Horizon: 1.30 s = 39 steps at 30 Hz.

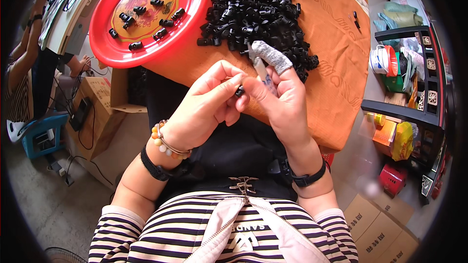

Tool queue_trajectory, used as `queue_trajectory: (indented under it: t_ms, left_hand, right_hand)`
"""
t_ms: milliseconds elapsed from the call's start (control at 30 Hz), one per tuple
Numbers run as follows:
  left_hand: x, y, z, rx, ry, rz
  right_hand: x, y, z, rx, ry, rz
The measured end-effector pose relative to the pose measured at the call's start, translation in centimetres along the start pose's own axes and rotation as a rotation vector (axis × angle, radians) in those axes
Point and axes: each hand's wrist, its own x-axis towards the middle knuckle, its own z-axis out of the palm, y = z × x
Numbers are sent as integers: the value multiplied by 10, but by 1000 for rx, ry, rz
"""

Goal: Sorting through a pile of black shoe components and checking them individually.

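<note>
We hold our left hand [207, 102] and right hand [280, 95] close together in front of us, fingertips pinched and touching, both arms bent up from below, and our right pointer finger sticks up.

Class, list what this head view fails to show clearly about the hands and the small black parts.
- Black part pinched between left hand and right hand: fingertips cover most of it, shape unclear.
- Thin tool in the right hand: lower end hidden by fingers.
- Pile: top cut off by the picture's edge.
- Parts on the red plate: too small for detail.
</note>
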Motion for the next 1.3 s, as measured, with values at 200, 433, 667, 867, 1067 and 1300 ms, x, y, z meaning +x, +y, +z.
queue_trajectory:
  t_ms: [200, 433, 667, 867, 1067, 1300]
  left_hand:
    - [3, 19, -14, -14, -16, 134]
    - [4, 74, -60, -146, 114, 459]
    - [2, 89, -85, -197, -56, 472]
    - [3, 64, -60, -40, 8, 395]
    - [5, 31, -27, 157, 27, 138]
    - [5, 9, -8, 263, -25, -26]
  right_hand:
    - [0, -9, -22, -90, 195, 0]
    - [-16, -7, -64, -267, 394, -78]
    - [-31, 12, -69, -386, 357, -93]
    - [-23, 26, -69, -618, 367, -194]
    - [-18, 18, -64, -948, 390, -241]
    - [-17, 12, -57, -1146, 351, -277]
